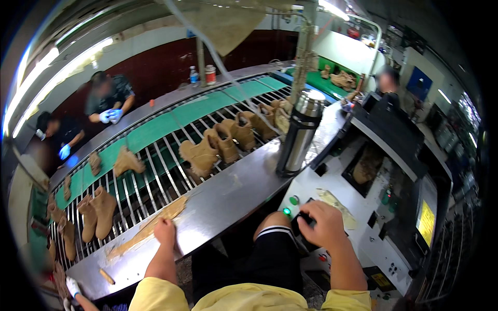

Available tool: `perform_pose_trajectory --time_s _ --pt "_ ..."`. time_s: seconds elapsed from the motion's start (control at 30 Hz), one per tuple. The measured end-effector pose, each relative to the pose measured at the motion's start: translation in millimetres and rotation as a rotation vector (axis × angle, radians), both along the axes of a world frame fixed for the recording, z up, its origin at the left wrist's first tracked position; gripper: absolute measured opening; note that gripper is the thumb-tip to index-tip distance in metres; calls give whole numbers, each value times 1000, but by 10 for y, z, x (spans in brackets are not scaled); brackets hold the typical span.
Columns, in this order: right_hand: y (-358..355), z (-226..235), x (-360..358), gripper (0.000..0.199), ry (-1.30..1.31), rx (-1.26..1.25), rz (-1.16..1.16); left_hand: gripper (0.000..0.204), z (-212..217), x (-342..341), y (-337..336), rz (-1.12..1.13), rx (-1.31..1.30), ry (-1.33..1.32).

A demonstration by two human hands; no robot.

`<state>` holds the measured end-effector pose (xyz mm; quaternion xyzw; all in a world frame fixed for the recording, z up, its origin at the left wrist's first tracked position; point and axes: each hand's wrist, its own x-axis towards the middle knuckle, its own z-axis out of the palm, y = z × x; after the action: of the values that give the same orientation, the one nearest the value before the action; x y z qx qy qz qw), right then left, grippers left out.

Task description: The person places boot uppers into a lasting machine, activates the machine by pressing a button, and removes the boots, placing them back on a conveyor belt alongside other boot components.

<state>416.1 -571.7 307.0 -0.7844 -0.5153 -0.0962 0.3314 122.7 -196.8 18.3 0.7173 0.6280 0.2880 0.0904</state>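
Note:
My left hand is closed in a loose fist and rests on the steel bench, by a strip of torn tan tape. Whatever its fingers may hold is hidden. My right hand is curled over the front of a white machine, just below a green button and a lit green lamp. A dark part lies beneath its fingers, too hidden to name. Inside the machine's opening sits a brown, shoe-like piece. A tall steel-and-black thermos stands upright on the bench beside the machine.
Beyond the bench runs a roller conveyor carrying several tan boots. More boots stand at its left end. Two gloved people work across it. Another gloved hand shows at lower left, near a small tan stick.

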Motion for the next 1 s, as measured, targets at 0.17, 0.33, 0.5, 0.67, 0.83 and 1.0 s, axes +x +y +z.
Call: perform_pose_trajectory --time_s 0.17,0.33,0.5,0.67,0.83,1.0 --pt "-527 -457 973 25 287 -217 -383 21 83 46 -36 -9 -24 83" --pt "-873 -981 1277 16 435 -269 -475 22 99 -11 -9 16 -33 99" --pt "-962 -1274 1301 15 462 -42 -519 21 106 38 -16 20 -14 121" --pt "-935 -1183 1286 21 438 -108 -496 20 94 46 13 66 -28 116" --pt "-952 -1232 1298 24 232 -96 -454 19 5 69 20 80 -10 120" --pt "-948 -1166 1338 26 226 -110 -381 25 -107 124 100 221 -16 292"
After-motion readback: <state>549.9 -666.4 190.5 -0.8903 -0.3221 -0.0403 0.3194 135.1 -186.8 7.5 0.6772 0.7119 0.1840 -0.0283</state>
